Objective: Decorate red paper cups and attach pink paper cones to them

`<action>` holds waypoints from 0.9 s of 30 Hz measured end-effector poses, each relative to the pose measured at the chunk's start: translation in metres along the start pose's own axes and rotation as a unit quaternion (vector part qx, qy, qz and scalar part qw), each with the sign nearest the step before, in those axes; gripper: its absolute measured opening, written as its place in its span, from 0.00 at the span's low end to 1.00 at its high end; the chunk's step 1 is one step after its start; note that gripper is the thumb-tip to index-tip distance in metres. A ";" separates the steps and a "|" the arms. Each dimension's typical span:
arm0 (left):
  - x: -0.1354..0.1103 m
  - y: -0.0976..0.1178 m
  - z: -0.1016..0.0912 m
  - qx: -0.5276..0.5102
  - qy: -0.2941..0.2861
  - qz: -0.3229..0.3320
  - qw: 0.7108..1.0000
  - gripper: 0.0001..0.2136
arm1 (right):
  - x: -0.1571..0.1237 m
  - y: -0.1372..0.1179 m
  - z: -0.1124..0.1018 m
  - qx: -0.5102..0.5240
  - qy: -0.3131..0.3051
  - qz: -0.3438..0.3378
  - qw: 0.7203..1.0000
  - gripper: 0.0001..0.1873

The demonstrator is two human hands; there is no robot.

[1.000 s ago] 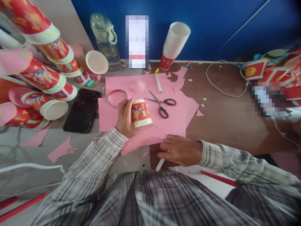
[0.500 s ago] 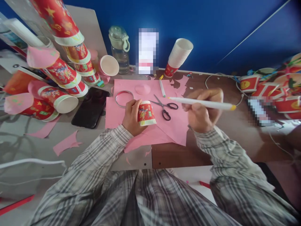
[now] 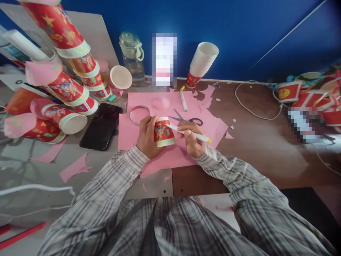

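My left hand (image 3: 147, 136) is closed around a small red paper cup (image 3: 162, 132), held upside down over a pink paper sheet (image 3: 210, 125) on the desk. My right hand (image 3: 192, 139) grips a white pen with a yellow end (image 3: 194, 134); its tip touches the cup's side near the top. Black-handled scissors (image 3: 189, 120) lie just behind both hands. A metal ring (image 3: 139, 114) and a pink paper disc (image 3: 161, 103) rest on the sheet behind the cup.
A black phone (image 3: 101, 126) lies left of the sheet. Red cups capped with pink paper (image 3: 60, 92) pile up at the left. At the back stand a water bottle (image 3: 131, 58) and a cup stack (image 3: 201, 62). A second pen (image 3: 183, 99), a white cable (image 3: 253, 106) and more cups (image 3: 311, 94) lie to the right.
My right hand picked up the pen from the desk's front edge, raised it, then brought its tip to the cup. My left hand kept holding the cup in place.
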State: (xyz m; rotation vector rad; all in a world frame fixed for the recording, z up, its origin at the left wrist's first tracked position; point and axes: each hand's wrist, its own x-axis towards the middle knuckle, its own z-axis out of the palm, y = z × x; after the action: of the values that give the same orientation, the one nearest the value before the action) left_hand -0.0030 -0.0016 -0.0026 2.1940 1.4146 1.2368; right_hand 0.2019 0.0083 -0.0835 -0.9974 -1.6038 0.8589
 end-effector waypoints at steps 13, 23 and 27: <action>0.000 0.001 -0.001 -0.002 -0.006 -0.001 1.000 0.39 | 0.008 -0.006 0.001 0.003 0.024 -0.077 0.997 0.31; 0.000 0.001 -0.001 -0.001 -0.001 0.002 1.000 0.39 | 0.009 -0.018 0.000 0.002 0.011 -0.085 0.996 0.27; -0.001 0.000 0.000 -0.008 0.010 0.003 1.000 0.37 | 0.009 -0.017 0.002 0.000 0.007 -0.069 0.998 0.31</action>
State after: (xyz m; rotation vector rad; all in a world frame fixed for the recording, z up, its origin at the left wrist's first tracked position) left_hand -0.0032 -0.0023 -0.0032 2.1837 1.4004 1.2706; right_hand 0.1952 0.0091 -0.0651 -0.8797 -1.6404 0.7570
